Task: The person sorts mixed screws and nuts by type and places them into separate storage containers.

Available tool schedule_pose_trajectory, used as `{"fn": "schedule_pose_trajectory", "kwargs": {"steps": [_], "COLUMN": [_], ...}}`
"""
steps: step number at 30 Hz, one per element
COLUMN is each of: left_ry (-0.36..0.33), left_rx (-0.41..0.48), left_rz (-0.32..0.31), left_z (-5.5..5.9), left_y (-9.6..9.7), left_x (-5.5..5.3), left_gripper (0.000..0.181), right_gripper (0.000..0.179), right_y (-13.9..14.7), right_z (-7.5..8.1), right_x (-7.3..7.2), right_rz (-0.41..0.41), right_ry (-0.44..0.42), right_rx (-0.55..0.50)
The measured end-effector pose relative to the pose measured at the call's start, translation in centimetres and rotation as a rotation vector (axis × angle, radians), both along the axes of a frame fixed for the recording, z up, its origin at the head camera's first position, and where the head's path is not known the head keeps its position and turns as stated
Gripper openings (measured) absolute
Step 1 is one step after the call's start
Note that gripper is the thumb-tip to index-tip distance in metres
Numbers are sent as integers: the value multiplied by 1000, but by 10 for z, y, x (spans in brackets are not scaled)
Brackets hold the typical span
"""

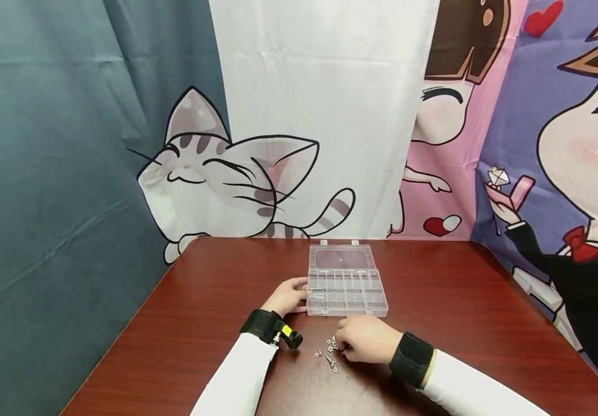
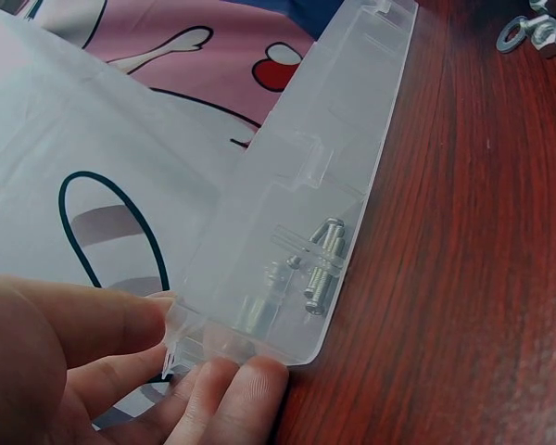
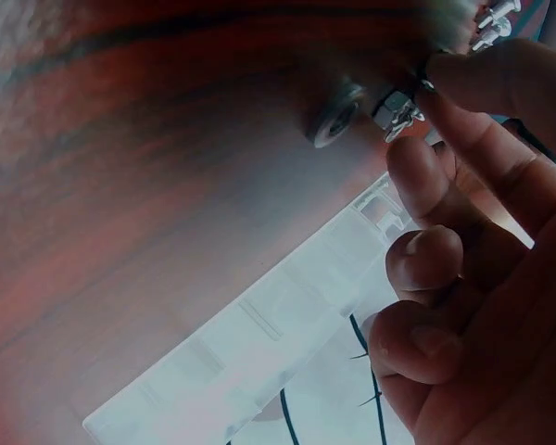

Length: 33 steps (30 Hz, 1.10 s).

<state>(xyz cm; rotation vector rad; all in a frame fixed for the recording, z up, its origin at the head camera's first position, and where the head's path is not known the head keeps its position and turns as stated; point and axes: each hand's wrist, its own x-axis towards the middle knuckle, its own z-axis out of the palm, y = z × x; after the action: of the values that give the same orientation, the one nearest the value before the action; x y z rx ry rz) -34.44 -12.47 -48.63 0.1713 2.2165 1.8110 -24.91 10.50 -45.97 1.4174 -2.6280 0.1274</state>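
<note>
My left hand [image 1: 287, 297] grips the left side of a clear plastic compartment box [image 1: 348, 312], thumb and fingers at its corner in the left wrist view. Behind the translucent wall, several screws [image 2: 324, 264] lie in the compartment by that hand. The right hand [image 1: 368, 341] is low over the table in front of the box, among loose hardware. In the right wrist view its thumb and forefinger pinch a small metal piece, mostly hidden by the fingertips. Close by are a hex nut [image 3: 392, 108] and a washer [image 3: 335, 120].
More small screws [image 1: 330, 361] and nuts lie scattered on the brown wooden table [image 1: 215, 346], left of the right hand. The box's hinged lid [image 1: 341, 258] lies back, away from me. A printed curtain [image 1: 325, 115] hangs behind the table's far edge.
</note>
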Motion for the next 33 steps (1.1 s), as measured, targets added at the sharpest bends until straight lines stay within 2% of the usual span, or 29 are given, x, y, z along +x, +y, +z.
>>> {"fn": "schedule_pose_trajectory", "kwargs": {"steps": [14, 18, 20, 24, 26, 29, 33], "left_ry": [-9, -2, -5, -18, -19, -18, -19], "left_rx": [-13, -18, -21, -17, -10, 0, 5], "left_rz": [1, -2, 0, 9, 6, -1, 4], "left_z": [-2, -3, -3, -1, -1, 0, -1], "left_y": [0, 1, 1, 1, 1, 0, 1], "left_x": [1, 1, 1, 1, 0, -2, -3], "left_gripper": [52, 51, 51, 52, 52, 51, 51], "right_gripper": [20, 22, 21, 21, 21, 15, 9], "right_y": [-2, -2, -2, 1, 2, 4, 5], "right_z": [-1, -4, -4, -2, -1, 0, -1], "right_x": [3, 1, -1, -10, -17, -27, -40], "right_rz": [35, 29, 6, -75, -114, -157, -232], "right_ry": [32, 0, -73, -283, -331, -315, -223], "right_rx": [7, -16, -47, -171, -236, -304, -349]}}
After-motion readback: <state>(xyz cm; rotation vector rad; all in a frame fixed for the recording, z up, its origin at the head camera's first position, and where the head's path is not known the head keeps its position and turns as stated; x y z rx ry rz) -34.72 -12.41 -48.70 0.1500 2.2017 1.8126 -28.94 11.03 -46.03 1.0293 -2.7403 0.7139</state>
